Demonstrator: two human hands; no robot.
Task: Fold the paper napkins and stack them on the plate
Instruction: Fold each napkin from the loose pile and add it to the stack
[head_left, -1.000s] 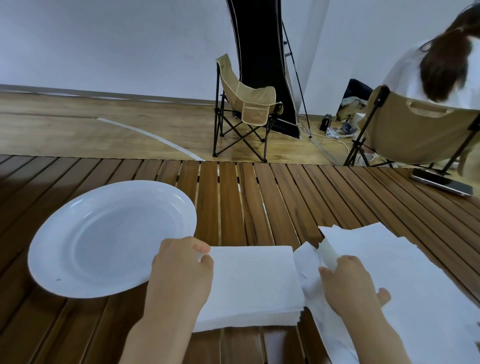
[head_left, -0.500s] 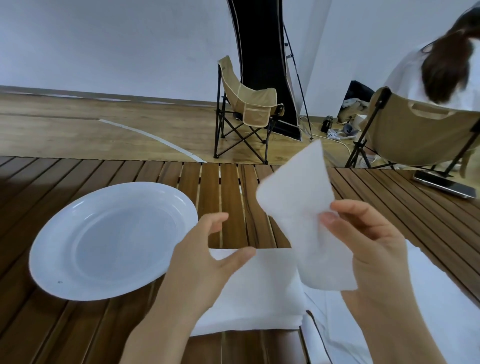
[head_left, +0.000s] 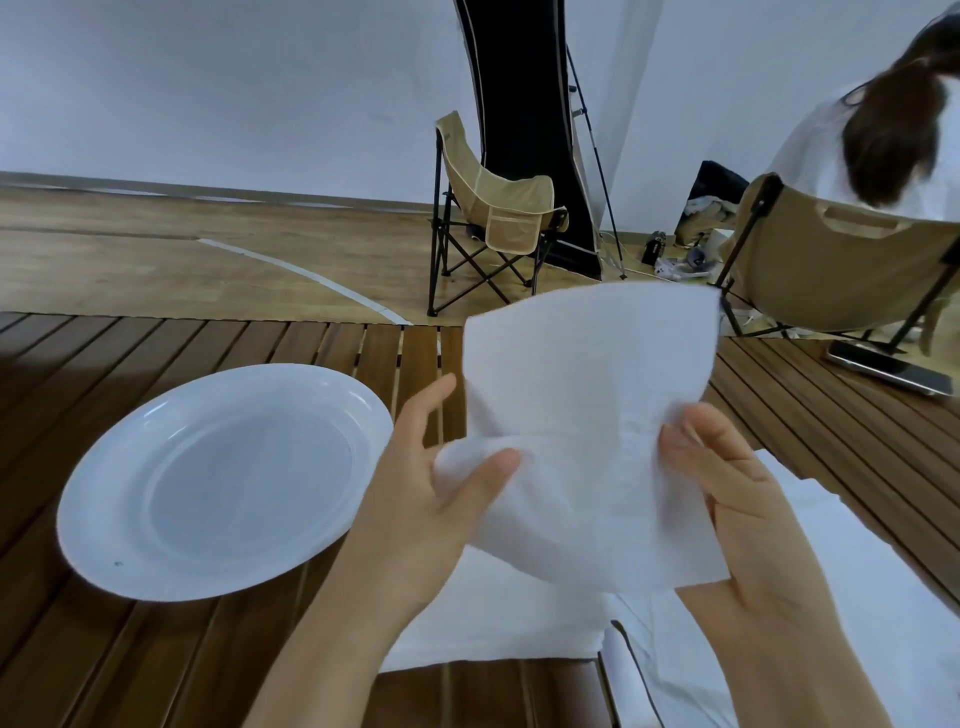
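We see a slatted wooden table (head_left: 249, 670) carrying a white plate (head_left: 98, 525) at left, a napkin stack (head_left: 498, 623) near us, loose sheets (head_left: 883, 613) right, a phone (head_left: 891, 368) far right.

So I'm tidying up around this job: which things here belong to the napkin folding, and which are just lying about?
For the job: napkin held up by left hand and right hand; napkin stack; plate.

Lying about: phone; folding chair; clutter on floor.
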